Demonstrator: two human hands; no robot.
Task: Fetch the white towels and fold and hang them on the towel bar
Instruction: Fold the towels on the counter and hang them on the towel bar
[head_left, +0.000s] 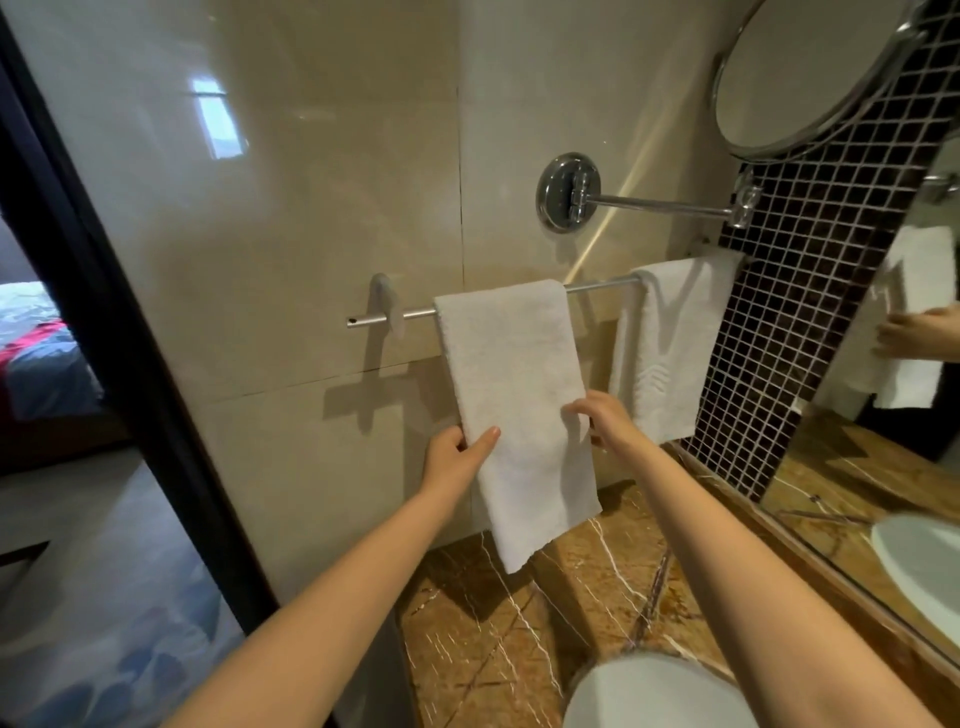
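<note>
The left hand (457, 451) grips the left edge of the near white towel (514, 395) about halfway down its hanging length: the thumb lies flat across the front of the cloth, pointing right, and the other fingers curl out of sight behind the edge. The right hand (602, 418) meets the same towel at its right edge at nearly the same height, with the fingers bent down onto the front face and the cloth puckered slightly beneath them; whether the thumb is pinching from behind cannot be told. Both bare forearms reach up from the bottom of the view.

The near towel is folded into a long narrow strip and draped over the towel bar (410, 313), its front half hanging down smoothly and ending just above the brown marble counter (519, 649). It sits left of the middle of the bar, with bare metal showing on either side. A second white towel (670, 353), also folded, hangs at the right end of the bar, apart from the first, beside the dark mosaic tiles (810, 291). The bar is fixed to a glossy beige tiled wall (285, 208), below a chrome mirror arm (660, 205)
</note>
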